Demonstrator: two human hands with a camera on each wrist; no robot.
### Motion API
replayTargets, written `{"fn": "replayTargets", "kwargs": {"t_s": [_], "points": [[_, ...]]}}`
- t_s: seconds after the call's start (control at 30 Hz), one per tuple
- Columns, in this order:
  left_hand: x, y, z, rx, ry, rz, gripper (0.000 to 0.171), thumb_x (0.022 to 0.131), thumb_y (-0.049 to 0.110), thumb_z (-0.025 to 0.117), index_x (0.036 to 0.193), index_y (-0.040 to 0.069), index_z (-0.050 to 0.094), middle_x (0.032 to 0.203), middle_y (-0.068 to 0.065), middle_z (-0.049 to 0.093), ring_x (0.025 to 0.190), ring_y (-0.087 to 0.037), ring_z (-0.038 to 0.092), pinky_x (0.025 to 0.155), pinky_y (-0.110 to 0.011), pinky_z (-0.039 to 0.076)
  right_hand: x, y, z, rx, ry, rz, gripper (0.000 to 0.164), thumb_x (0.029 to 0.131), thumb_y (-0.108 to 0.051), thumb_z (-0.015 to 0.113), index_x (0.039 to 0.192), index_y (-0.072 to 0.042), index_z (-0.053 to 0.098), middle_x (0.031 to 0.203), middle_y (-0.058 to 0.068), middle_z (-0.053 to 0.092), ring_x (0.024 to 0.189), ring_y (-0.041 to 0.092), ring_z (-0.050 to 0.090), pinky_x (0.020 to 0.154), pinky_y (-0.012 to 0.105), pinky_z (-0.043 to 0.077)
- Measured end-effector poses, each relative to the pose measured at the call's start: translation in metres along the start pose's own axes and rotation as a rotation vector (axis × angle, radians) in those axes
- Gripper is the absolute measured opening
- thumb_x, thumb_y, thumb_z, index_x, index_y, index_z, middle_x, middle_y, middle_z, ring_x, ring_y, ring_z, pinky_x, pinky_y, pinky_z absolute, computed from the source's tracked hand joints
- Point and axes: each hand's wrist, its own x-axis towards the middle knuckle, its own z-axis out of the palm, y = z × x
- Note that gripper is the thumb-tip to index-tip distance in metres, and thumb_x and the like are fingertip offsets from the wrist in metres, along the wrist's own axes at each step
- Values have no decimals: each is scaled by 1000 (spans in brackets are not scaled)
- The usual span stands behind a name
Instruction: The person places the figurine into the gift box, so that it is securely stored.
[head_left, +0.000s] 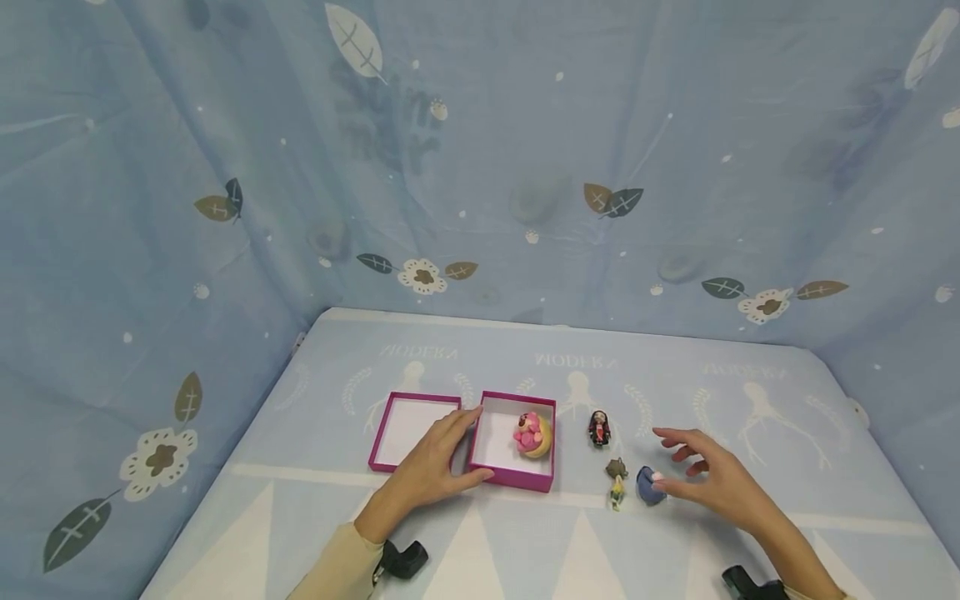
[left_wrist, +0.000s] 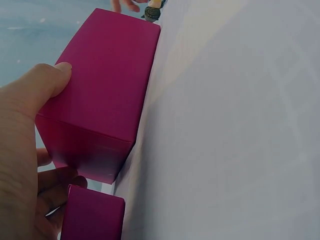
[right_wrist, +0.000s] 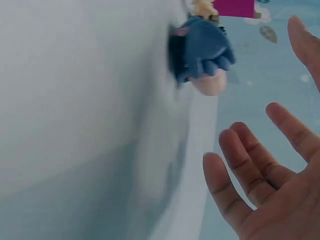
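A magenta box (head_left: pixel 517 478) with a white inside stands mid-table, holding a pink bear figurine (head_left: pixel 529 435) on a yellow crescent. My left hand (head_left: pixel 433 460) holds the box by its near left corner, the thumb on the front wall and the fingers round the left side. Over on the right, my right hand (head_left: pixel 708 473) hovers with spread, bent fingers and nothing between them. Just left of it sits a blue figurine (right_wrist: pixel 206 46) with a pale pink part, apart from the fingers in the right wrist view.
The shallow magenta lid (head_left: pixel 377 433), white inside, lies left of the box, close to my left fingers. Right of the box are a dark-haired doll in red (head_left: pixel 599 429) and a small brown-haired figurine (head_left: pixel 617 483) in green and yellow. Patterned blue cloth (head_left: pixel 525 167) rises behind the table.
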Motion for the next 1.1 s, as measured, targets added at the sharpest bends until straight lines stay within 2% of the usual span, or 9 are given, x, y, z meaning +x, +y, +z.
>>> {"fn": "replayTargets", "kwargs": {"t_s": [0.17, 0.37, 0.5, 0.8, 1.1], "points": [[1, 0, 0, 7, 3, 3, 90, 81, 63, 68, 152, 17, 36, 149, -8, 47, 138, -31, 43, 110, -52, 40, -6, 11, 10, -10, 5, -25, 70, 72, -31, 87, 133, -12, 58, 106, 3, 60, 83, 8, 50, 66, 24, 46], [2, 1, -1, 8, 5, 7, 90, 81, 63, 68, 152, 17, 36, 149, -8, 47, 138, -30, 44, 110, -52, 40, -7, 16, 20, -13, 28, -95, 69, 69, -28, 89, 130, -10, 61, 100, -2, 58, 81, 7, 47, 67, 23, 42], [2, 1, -1, 8, 7, 7, 90, 81, 62, 68, 152, 17, 36, 149, -9, 47, 137, -30, 44, 110, -51, 40, -6, 18, 24, -14, 15, -124, 68, 69, -29, 88, 128, -9, 62, 97, -6, 55, 80, 8, 45, 66, 22, 39], [1, 1, -1, 7, 16, 15, 90, 81, 59, 71, 151, 14, 38, 148, -9, 48, 137, -31, 45, 110, -51, 41, -4, 18, 27, -27, -19, -115, 49, 73, -29, 86, 117, -16, 69, 96, -7, 51, 79, 7, 43, 64, 21, 36], [0, 0, 0, 2, -8, -4, 90, 82, 60, 69, 152, 16, 36, 148, -8, 47, 138, -29, 44, 111, -50, 39, -5, 17, 29, -8, -55, -94, 46, 73, -30, 85, 115, -18, 70, 98, -4, 50, 81, 7, 42, 66, 21, 38]]}}
